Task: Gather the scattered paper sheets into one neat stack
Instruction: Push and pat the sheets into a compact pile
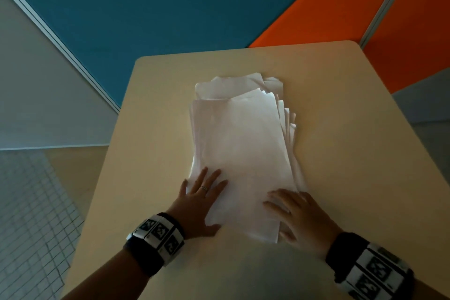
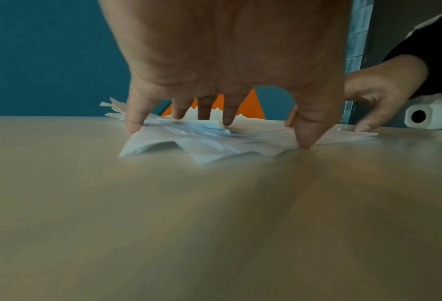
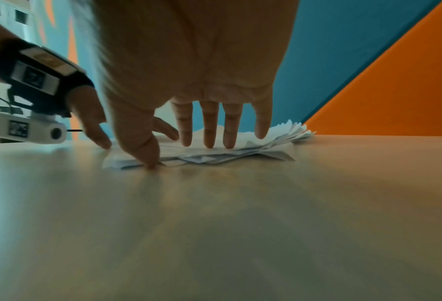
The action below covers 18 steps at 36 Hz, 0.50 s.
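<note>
Black wristbands (image 1: 155, 238) with white marker tiles on both wrists; ring (image 1: 203, 188) on the left hand (image 1: 199, 204).

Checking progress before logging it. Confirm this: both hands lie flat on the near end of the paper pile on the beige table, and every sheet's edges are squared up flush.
Not quite. The edges are not flush: in the head view the paper pile fans out at its far end and right side. The left hand and right hand do lie flat on its near end, on the beige table.
</note>
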Each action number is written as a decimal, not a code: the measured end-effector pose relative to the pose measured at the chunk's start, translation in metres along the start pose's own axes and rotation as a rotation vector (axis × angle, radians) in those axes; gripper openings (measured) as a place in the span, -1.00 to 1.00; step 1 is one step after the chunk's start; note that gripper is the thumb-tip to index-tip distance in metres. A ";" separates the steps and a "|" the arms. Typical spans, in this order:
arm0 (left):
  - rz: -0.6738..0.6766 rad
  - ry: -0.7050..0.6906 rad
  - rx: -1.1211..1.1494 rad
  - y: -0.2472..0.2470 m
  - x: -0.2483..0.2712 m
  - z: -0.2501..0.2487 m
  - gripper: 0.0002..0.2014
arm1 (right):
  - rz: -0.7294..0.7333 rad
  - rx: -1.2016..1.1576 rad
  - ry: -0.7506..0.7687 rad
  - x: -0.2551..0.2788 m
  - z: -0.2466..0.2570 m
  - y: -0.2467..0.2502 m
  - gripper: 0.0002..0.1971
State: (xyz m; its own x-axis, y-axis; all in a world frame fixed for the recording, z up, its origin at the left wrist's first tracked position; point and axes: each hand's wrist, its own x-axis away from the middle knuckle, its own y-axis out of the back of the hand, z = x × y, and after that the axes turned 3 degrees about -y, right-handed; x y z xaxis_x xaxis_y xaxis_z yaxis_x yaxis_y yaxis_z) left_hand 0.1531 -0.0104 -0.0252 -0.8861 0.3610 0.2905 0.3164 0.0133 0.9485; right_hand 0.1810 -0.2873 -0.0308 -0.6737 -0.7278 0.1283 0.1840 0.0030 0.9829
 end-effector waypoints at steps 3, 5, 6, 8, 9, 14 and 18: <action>0.005 0.016 0.077 -0.002 -0.005 0.005 -0.05 | -0.001 -0.021 -0.026 -0.006 -0.003 0.000 -0.26; 0.020 0.031 0.120 0.003 -0.008 0.006 -0.04 | 0.018 -0.049 -0.080 -0.014 -0.005 0.005 -0.25; 0.049 0.040 0.137 0.007 -0.009 0.004 -0.02 | 0.036 -0.049 -0.098 -0.017 -0.005 0.011 -0.27; 0.078 0.093 0.229 0.020 -0.020 0.006 0.08 | 0.096 -0.097 -0.120 -0.031 -0.010 0.027 -0.37; 0.037 0.147 0.312 0.027 -0.026 0.008 0.17 | 0.109 -0.197 -0.156 -0.039 -0.015 0.033 -0.41; -0.264 0.654 0.724 0.054 -0.073 0.028 -0.01 | -0.050 -0.636 -0.762 -0.089 -0.062 0.051 -0.36; -0.279 0.850 0.891 0.065 -0.112 0.042 -0.21 | -0.022 -0.585 -1.012 -0.121 -0.077 0.049 -0.33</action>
State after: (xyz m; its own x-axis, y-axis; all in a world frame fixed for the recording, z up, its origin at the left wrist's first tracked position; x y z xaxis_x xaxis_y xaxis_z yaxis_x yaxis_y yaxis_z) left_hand 0.2871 -0.0105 -0.0008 -0.7921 -0.4631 0.3976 -0.0915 0.7341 0.6728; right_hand 0.3269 -0.2520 -0.0080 -0.8950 0.1555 0.4181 0.2894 -0.5109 0.8095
